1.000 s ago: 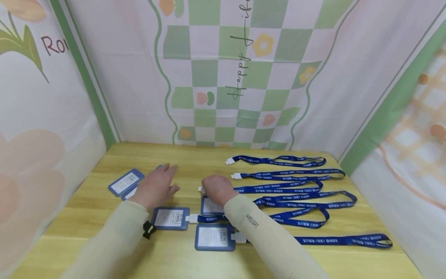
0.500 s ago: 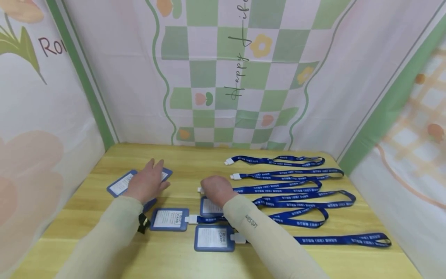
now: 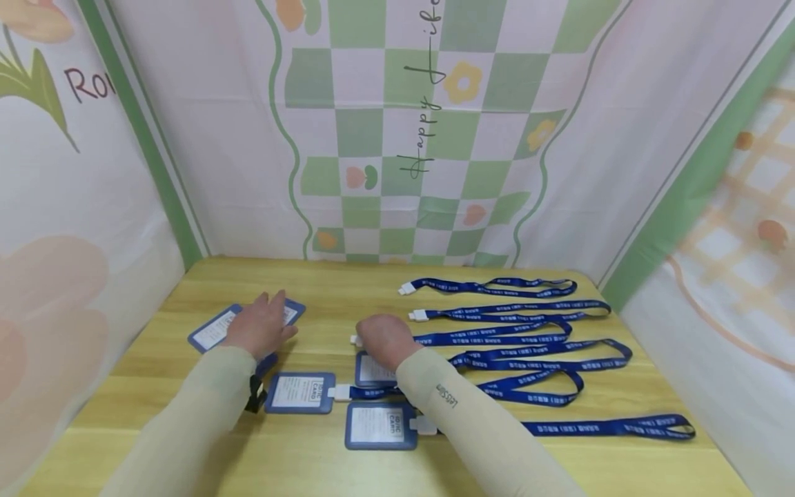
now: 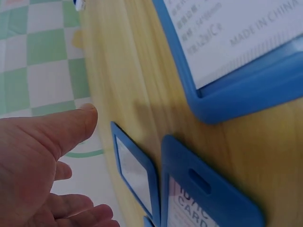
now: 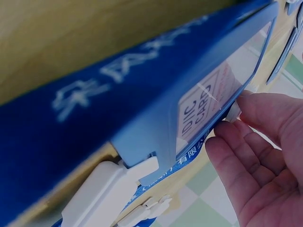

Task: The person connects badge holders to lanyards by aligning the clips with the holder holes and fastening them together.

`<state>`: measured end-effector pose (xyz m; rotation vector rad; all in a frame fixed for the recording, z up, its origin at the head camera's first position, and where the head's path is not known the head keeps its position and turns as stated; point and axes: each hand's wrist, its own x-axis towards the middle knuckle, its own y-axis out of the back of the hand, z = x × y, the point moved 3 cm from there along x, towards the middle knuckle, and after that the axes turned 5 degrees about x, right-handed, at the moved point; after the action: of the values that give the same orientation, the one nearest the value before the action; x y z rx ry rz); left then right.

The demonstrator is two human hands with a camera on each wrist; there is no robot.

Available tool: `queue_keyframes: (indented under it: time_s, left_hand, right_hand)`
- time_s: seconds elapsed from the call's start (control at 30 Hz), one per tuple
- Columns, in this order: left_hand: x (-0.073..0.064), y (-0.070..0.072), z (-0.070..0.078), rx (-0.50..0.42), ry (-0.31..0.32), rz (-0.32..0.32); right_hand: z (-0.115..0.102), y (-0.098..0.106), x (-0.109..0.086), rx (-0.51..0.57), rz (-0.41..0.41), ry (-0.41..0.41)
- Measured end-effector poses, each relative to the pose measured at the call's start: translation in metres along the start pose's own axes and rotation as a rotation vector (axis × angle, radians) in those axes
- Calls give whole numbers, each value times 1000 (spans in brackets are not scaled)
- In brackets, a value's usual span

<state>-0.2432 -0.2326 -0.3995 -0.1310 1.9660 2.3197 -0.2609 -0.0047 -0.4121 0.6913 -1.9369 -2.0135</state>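
My left hand [image 3: 257, 330] reaches over loose blue ID card holders, fingers extended and thumb apart; in the left wrist view the hand [image 4: 42, 165] holds nothing. One holder [image 3: 213, 333] shows at its left, another [image 3: 292, 312] beyond its fingers. At the middle of the table, my right hand [image 3: 386, 338] curls at the end of a blue lanyard [image 3: 491, 337]. The right wrist view has its thumb and fingertips pinching the white lanyard clip [image 5: 233, 112]. Just below that hand lies a card holder [image 3: 373, 369], partly covered by the wrist.
Two card holders, the left one [image 3: 300, 393] and the nearer one [image 3: 381, 425], lie joined to lanyards by white clips. Farther back are two lanyards, the far one [image 3: 466, 285] and a second [image 3: 522, 310], without holders. A patterned cloth [image 3: 410, 152] hangs behind the wooden table [image 3: 298, 469].
My left hand has drawn back leftward and toward me over the holders, uncovering the far end of one. The right hand has stayed at the lanyard clip.
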Motion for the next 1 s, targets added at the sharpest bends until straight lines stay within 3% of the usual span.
queue_keyframes:
  time_s: [0.33,1.0]
  left_hand:
    - [8,-9,-1,65,-50,7]
    - [8,-21,-4,109,-72,-17]
  right_hand:
    - [-1,0,-1,-28,13,1]
    - [0,0,-2,-20,20,8]
